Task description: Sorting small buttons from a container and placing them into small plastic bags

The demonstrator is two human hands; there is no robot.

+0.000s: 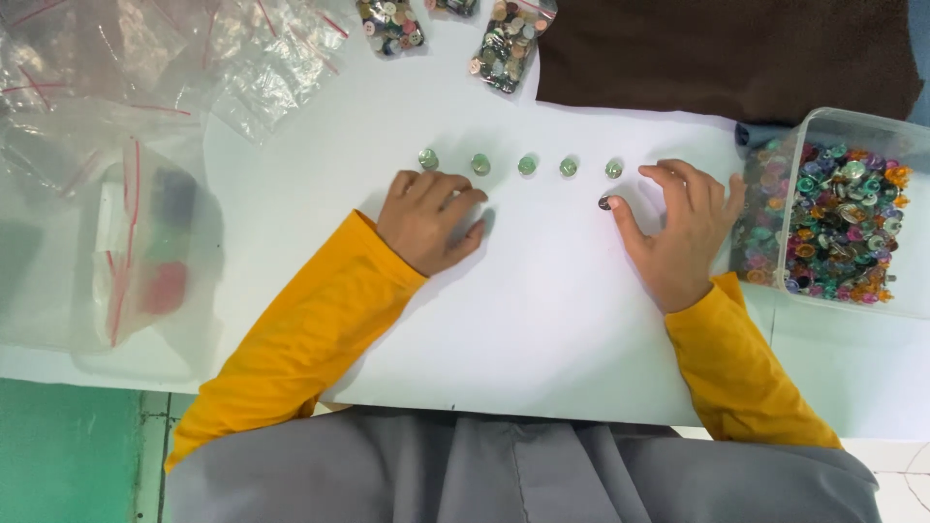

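Several small green buttons lie in a row on the white table [542,320], from the leftmost button [428,158] to the rightmost button [613,169]. My left hand [431,221] rests flat just below the two left ones, fingers loosely curled, holding nothing. My right hand [678,232] lies palm down with fingers spread; its thumb tip touches a small dark button [604,203] below the row's right end. Both arms wear yellow sleeves.
A clear plastic tub [852,126] full of mixed coloured buttons stands right of my right hand. Two small bags of buttons [509,39] lie at the top. A brown cloth [727,53] is top right. Empty clear zip bags [116,145] pile up on the left.
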